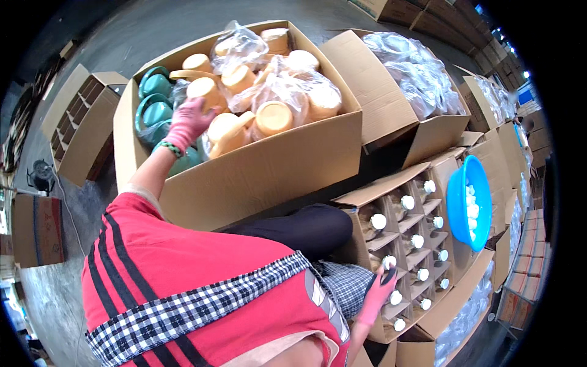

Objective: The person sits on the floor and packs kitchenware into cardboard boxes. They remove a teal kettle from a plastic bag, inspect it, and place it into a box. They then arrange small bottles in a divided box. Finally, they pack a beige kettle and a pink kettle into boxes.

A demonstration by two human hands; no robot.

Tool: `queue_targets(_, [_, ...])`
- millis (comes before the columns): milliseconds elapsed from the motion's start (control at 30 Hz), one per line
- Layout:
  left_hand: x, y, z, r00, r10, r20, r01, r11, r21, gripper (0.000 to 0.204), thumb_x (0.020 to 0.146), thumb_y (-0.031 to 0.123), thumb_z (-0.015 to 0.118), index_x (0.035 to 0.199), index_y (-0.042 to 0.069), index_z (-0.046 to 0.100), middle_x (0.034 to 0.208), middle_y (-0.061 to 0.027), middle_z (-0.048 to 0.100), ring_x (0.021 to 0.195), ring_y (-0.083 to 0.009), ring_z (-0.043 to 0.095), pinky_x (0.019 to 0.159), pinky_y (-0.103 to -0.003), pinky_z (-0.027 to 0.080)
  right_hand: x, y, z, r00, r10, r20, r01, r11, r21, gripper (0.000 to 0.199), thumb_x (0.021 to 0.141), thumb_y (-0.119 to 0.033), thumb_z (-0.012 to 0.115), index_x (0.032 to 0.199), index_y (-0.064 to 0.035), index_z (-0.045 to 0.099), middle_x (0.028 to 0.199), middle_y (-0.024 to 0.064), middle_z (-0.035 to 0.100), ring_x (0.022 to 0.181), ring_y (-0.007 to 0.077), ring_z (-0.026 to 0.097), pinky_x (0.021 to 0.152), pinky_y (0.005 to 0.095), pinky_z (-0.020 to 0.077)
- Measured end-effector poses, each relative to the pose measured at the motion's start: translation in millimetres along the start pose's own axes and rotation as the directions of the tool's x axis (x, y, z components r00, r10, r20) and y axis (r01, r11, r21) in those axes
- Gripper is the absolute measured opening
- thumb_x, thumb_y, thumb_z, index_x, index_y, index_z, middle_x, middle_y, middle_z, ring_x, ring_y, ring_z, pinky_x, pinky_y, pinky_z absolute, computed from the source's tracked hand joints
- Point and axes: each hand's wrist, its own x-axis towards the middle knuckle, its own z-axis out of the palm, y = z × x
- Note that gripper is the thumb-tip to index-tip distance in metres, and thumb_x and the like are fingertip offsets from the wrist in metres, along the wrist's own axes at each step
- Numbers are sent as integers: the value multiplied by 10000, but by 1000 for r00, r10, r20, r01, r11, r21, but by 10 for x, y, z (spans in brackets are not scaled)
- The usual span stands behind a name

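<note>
Grey concrete floor (110, 37) runs behind a crowd of open cartons, packed close so everything sits within arm's reach of the seated person in the red, black-striped top.

Their left hand (188, 122), in a pink glove, reaches into the big cardboard box (263, 165) and rests on a beige plastic cup (205, 90); its fingers curl over the cup, though whether they have closed tight on it I cannot tell. Teal cups (156, 113) lie to the left, more beige ones in clear bags (287, 85) to the right (the loose plastic crowds the reach).

The right hand (378, 295), also gloved, grips a small dark object (389, 276) over the divided carton (403, 244) of white-capped bottles (378, 221). A blue basin (469, 202) of white caps stands tilted just beside it. The person's dark-clad knee (306, 226) lies between the two cartons.
</note>
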Motion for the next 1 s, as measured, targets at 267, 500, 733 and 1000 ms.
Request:
queue_targets(267, [-1093,-2263,179,666,-729,158,745,661,-92,429,702,378,598,950,30,559,959,-160,567,851,-249,551,701,-371,429,-104,390,1397,794,41,606,201,924,-326,451,776,-349,526,1073,-11,497,1058,220,510,1035,340,463,880,395,373])
queue_targets(500, [-1315,-2515,482,724,-311,615,689,352,-633,201,760,136,528,908,8,572,764,-90,592,649,-208,576,588,-320,457,-168,74,1245,820,-89,565,158,985,-74,291,782,-272,512,922,-25,577,929,206,565,912,357,520,770,406,419])
queue_targets(733, [-1938,-2050,220,789,-222,573,601,472,-645,235,753,103,543,947,-29,544,841,-69,592,721,-166,560,661,-286,454,-164,116,1255,744,57,666,114,971,-211,425,774,-384,511,975,-13,556,985,213,551,962,348,507,824,396,402])
queue_targets(1000, [-1989,-1681,144,724,-440,531,683,351,-641,155,709,83,543,801,-38,575,680,-56,567,575,-144,554,518,-276,442,-216,-27,1155,717,133,685,75,961,-266,548,741,-437,534,1045,20,522,1092,238,501,1032,342,475,880,386,381])
